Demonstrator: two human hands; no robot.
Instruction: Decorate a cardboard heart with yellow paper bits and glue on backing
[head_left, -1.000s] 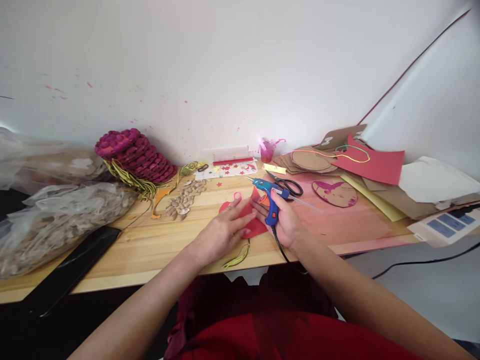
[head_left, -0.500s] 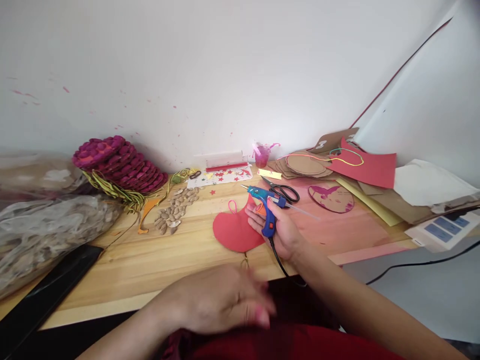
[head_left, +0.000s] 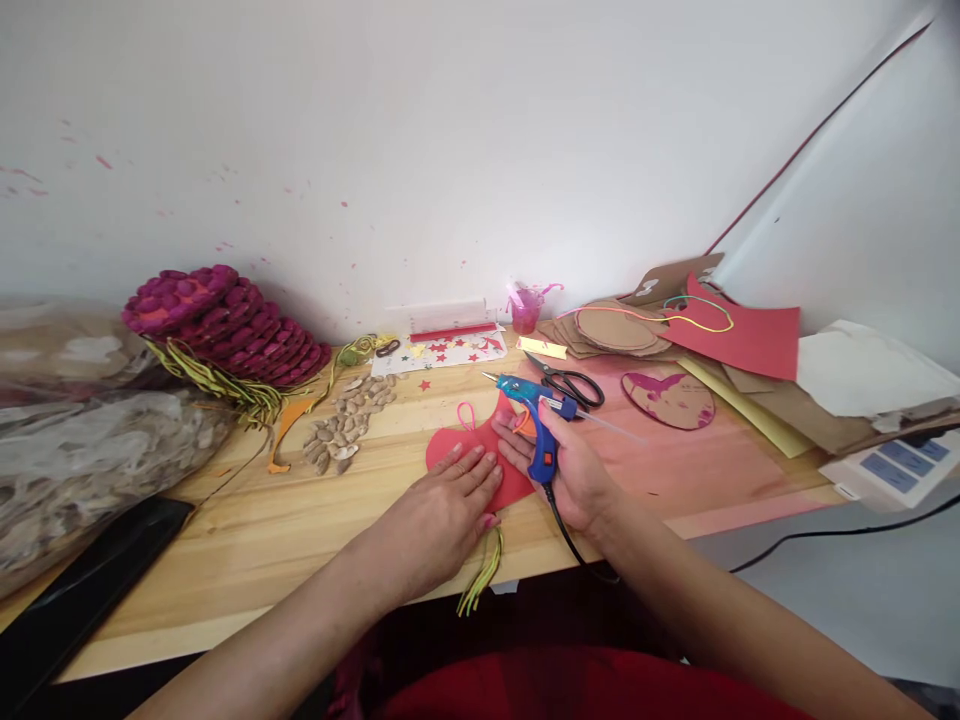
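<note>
Flat on a red paper heart (head_left: 442, 446) lies my left hand (head_left: 442, 515), its fingers stretched out and pressed on the surface. A pink string loop (head_left: 466, 415) sticks up from the heart's far edge, and a yellow-green tassel (head_left: 480, 575) hangs from its near point over the table edge. My right hand (head_left: 574, 470) holds a blue glue gun (head_left: 546, 440), with its nozzle pointing up and left and a clear glue stick (head_left: 611, 428) jutting from the back. The fingers of this hand reach over the heart's right side; its thumb rests on the handle.
Black scissors (head_left: 574, 385) lie behind the glue gun. Nut shells (head_left: 349, 420) and a stack of purple shell-covered pieces (head_left: 225, 320) are at left, beside plastic bags (head_left: 112, 450). Cardboard ovals (head_left: 619, 330), a cardboard heart (head_left: 671, 402) and red paper (head_left: 739, 330) sit at right.
My left hand has moved from near my lap up onto the red heart and lies flat there. The tassel shows now. My right hand keeps the glue gun in nearly the same place.
</note>
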